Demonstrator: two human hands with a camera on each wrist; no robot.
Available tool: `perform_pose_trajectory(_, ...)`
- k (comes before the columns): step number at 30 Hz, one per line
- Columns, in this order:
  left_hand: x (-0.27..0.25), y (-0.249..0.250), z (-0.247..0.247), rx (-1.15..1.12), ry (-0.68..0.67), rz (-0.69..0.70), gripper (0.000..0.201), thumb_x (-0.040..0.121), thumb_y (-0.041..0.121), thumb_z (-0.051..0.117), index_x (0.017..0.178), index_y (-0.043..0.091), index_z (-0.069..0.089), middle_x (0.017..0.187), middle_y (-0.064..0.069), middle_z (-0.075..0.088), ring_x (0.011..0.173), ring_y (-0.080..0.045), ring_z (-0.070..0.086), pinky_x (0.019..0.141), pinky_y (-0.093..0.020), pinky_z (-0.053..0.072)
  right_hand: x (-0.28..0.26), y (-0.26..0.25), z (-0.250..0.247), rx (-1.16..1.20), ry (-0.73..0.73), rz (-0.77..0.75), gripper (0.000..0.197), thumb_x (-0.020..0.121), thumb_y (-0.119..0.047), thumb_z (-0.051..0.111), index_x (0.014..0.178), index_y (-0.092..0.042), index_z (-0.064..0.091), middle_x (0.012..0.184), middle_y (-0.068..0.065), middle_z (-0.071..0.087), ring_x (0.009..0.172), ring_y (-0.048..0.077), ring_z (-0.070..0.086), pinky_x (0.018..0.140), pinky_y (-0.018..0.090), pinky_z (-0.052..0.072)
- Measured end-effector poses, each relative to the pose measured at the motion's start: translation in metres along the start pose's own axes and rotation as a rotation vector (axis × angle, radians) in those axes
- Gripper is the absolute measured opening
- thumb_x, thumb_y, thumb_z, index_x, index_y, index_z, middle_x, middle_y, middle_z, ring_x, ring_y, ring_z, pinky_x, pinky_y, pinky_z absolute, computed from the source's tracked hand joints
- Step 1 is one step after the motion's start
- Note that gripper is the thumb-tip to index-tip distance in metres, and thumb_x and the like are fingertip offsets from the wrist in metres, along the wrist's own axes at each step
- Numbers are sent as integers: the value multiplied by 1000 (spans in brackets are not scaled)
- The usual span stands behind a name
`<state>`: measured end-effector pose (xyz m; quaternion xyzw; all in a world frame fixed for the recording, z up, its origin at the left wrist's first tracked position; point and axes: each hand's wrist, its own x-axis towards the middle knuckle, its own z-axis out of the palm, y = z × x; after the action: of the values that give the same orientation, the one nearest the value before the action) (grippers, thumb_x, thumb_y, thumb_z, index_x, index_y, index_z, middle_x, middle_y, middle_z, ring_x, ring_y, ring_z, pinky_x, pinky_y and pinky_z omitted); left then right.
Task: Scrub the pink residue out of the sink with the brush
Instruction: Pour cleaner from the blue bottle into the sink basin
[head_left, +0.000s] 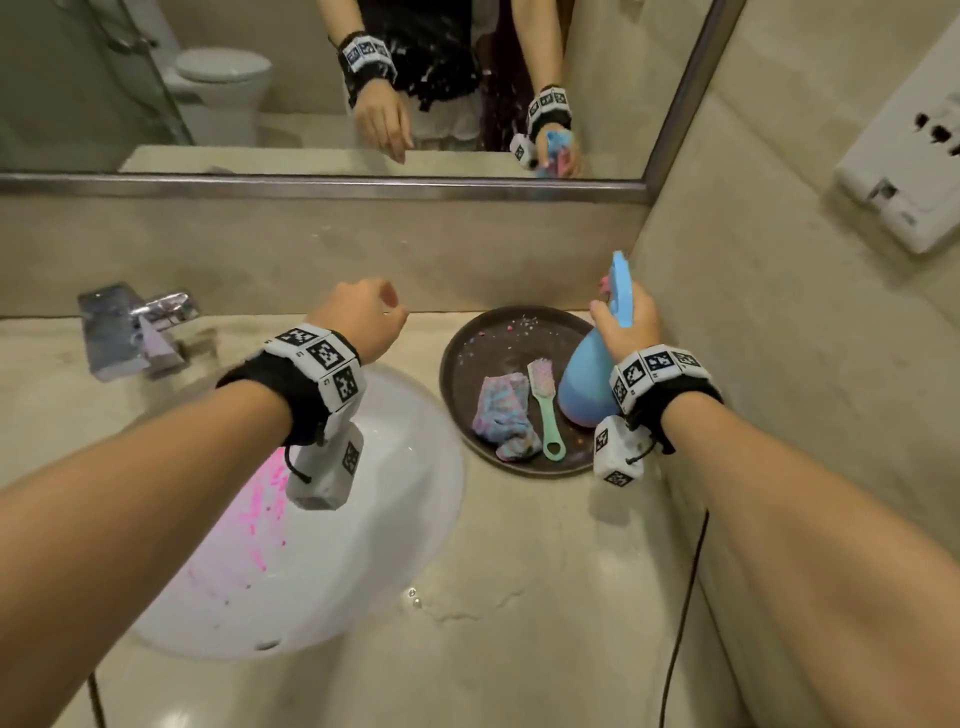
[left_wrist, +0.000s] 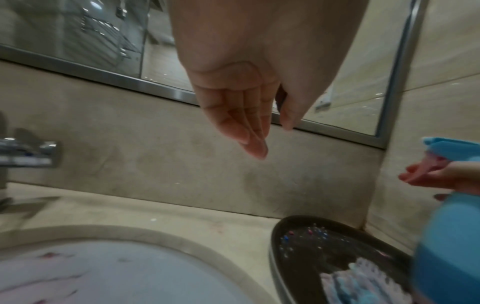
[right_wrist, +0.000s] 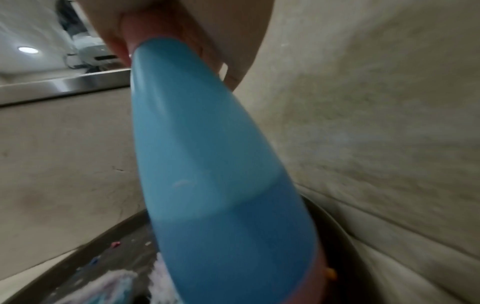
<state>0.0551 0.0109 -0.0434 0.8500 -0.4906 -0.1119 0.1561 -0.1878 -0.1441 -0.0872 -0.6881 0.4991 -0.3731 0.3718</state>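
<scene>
A white round sink (head_left: 395, 519) is set in the beige counter, with pink residue (head_left: 260, 499) streaked on its left wall. The mint-green brush (head_left: 545, 410) lies in a dark round tray (head_left: 467, 343) to the sink's right, beside a pastel cloth (head_left: 506, 415). My right hand (head_left: 626, 322) grips the neck of a blue spray bottle (head_left: 584, 389) over the tray's right side; the bottle (right_wrist: 207, 164) fills the right wrist view. My left hand (head_left: 363, 312) hovers above the sink's far rim, fingers (left_wrist: 249, 131) straight and together, holding nothing.
A chrome faucet (head_left: 135, 332) stands at the sink's back left. A mirror (head_left: 311, 88) runs along the back wall above a metal ledge. The side wall stands close on the right with a white fixture (head_left: 904, 156). A black cable (head_left: 685, 597) hangs down at the counter's right edge.
</scene>
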Motion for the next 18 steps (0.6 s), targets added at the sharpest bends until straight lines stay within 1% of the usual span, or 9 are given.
perform_pose_trajectory(1,1,-7,-5,1,1,-27,28,93,34,47,108,16,60,95,-10,69,88,-29,63,77,-35,51,4,-7,3,-9,18,-22,28,85,-2,54,113,-1,58,95,6,57,88,17,53,80,25,44)
perform_pose_trajectory(3,0,-26,-16,4,11,-69,27,93,34,48,107,15,61,94,-10,70,87,-28,64,76,-34,51,8,-30,9,-28,26,-85,19,82,-2,54,99,-3,61,79,1,55,70,14,49,65,21,39)
perform_pose_trajectory(5,-1,-46,-29,-8,33,-112,26,92,34,49,105,15,61,94,-11,70,87,-29,65,79,-37,52,8,-58,17,-41,-33,-184,17,79,-7,55,94,-3,62,75,0,54,65,13,46,58,18,35)
perform_pose_trajectory(7,-3,-65,-42,-28,60,-156,26,91,34,50,104,15,62,95,-12,70,89,-30,66,83,-40,53,4,-86,31,-51,-115,-257,26,77,-12,55,100,-2,63,80,3,57,70,16,48,61,20,36)
perform_pose_trajectory(10,-12,-97,-57,-82,93,-234,26,90,33,51,103,13,63,93,-13,71,90,-31,66,85,-41,52,-8,-114,65,3,-251,-295,36,69,-24,49,94,-2,64,88,15,64,81,29,58,76,34,46)
perform_pose_trajectory(13,-28,-135,-69,-126,112,-317,26,90,32,50,102,12,62,86,-13,71,86,-29,67,83,-37,53,-24,-134,115,1,-418,-285,12,65,-26,50,73,-26,59,93,16,67,93,33,62,87,47,49)
perform_pose_trajectory(14,-33,-150,-73,-135,123,-340,25,90,31,50,102,13,62,84,-13,71,87,-28,66,82,-35,52,-30,-140,133,16,-462,-265,11,63,-23,51,69,-31,57,92,13,67,93,31,62,87,46,50)
perform_pose_trajectory(15,-41,-164,-77,-141,130,-374,23,91,31,49,102,14,61,82,-12,71,88,-28,65,81,-34,50,-40,-146,151,44,-514,-240,11,63,-20,51,68,-28,57,90,10,66,92,30,62,85,41,52)
perform_pose_trajectory(18,-63,-212,-83,-190,146,-470,19,90,29,50,96,15,60,81,-10,71,86,-28,66,82,-35,51,-72,-155,202,160,-654,-173,9,68,-6,52,74,-5,57,88,7,61,87,20,58,65,15,46)
